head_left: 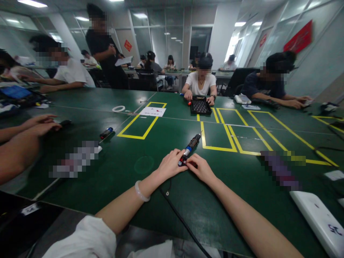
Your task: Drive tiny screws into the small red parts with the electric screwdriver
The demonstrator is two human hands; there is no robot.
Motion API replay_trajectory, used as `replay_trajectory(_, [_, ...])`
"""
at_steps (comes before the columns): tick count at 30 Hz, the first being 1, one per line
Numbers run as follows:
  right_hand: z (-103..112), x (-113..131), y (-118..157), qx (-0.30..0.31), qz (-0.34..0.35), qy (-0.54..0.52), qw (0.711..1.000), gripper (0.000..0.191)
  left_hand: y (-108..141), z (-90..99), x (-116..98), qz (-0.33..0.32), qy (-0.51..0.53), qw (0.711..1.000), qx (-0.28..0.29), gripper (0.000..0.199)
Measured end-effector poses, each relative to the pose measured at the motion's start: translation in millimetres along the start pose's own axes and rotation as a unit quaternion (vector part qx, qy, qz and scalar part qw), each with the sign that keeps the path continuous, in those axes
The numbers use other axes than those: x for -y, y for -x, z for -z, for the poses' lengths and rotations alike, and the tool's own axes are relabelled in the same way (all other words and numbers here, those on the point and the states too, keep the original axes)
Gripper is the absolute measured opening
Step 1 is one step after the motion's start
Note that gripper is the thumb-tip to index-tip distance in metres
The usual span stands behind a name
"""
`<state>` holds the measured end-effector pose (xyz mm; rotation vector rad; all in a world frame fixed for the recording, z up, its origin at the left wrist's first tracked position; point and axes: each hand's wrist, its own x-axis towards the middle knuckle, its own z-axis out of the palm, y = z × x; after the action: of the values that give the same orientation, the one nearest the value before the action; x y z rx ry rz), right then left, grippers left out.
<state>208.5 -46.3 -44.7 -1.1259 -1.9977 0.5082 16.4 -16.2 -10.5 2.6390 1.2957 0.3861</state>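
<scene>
On the green table in front of me lies a slim tool (191, 146) like an electric screwdriver, black with a blue and silver section and a thin tip pointing away to the right. My left hand (172, 163) is closed around its near part, the fingers lying along the left side. At the near end, the thumb and fingers of my right hand (200, 166) pinch together by a small reddish part. Whatever lies between those fingertips is too small to make out.
A short blue and black cylinder (106, 133) lies to the left. Yellow tape (219, 147) marks rectangles on the table. A black cable (178, 218) runs towards me. At right is a white power bank-like block (315, 215). Across sits a person with a black tray (200, 106).
</scene>
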Motion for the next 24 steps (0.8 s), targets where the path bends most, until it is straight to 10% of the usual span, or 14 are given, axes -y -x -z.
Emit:
replay_trajectory(15, [0, 5, 2, 0.005, -0.001, -0.01, 1.0, 0.015, 0, 3.6, -4, 0.017, -0.082, 0.996, -0.002, 0.061])
replay_trajectory(24, [5, 3, 2, -0.004, -0.019, -0.023, 1.0, 0.013, -7, 15.9, 38, 0.078, -0.064, 0.995, -0.014, 0.063])
